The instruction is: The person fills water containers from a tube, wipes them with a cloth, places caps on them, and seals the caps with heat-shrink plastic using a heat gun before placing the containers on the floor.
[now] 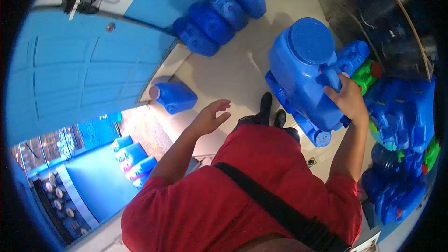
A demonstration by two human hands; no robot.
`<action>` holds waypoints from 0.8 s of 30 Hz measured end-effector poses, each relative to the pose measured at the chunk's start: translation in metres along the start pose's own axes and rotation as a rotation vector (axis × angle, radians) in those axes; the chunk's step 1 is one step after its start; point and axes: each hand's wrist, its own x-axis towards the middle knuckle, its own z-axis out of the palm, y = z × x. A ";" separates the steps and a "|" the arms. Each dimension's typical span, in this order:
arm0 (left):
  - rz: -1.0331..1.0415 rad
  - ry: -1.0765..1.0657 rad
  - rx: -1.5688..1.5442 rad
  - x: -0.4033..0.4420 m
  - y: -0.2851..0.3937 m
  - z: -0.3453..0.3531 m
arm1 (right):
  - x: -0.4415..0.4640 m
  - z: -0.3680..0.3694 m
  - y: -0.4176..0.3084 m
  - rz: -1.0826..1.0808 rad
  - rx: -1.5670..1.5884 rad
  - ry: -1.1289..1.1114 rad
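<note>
A large blue water jug [298, 70] with a wide round blue cap is held up in front of me. My right hand [347, 98] is wrapped round the handle on its right side. My left hand [212, 117] hangs in the air to the left, fingers apart and slightly curled, touching nothing. Closest to it, a blue jug with a pale pinkish cap [176, 97] stands on the floor by the doorway. Partly hidden below the held jug, another blue jug [311, 128] lies on the floor.
Several blue jugs [212, 21] line the far wall. At right are a green jug with a red cap [366, 75] and a pile of blue jugs [401, 112]. A blue door [88, 70] stands at left; beyond it, more containers [133, 158] sit on a blue surface.
</note>
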 end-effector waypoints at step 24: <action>-0.053 0.067 -1.481 0.004 0.071 0.024 | -0.045 0.181 -0.136 -0.720 0.231 -0.069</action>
